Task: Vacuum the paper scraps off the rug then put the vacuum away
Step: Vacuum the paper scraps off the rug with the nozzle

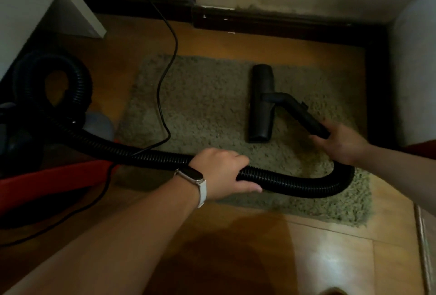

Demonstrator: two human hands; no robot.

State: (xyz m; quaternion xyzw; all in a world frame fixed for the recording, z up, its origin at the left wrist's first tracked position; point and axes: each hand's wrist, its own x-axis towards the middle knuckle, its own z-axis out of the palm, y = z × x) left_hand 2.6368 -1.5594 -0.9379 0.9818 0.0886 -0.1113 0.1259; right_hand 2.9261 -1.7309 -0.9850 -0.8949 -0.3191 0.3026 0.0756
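From my remote seat, I can read no text, label, brand or number anywhere: the watch (191, 174) face is dark, and the vacuum (14, 129) body and nozzle (261, 103) show plain black surfaces, too dim for any marking.

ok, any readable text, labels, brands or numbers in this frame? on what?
None readable.
Black plastic floor nozzle: no marking visible.
Black ribbed vacuum hose: plain.
Dark-screened watch on a white strap: screen shows nothing.
Dark vacuum body: too dim to tell.
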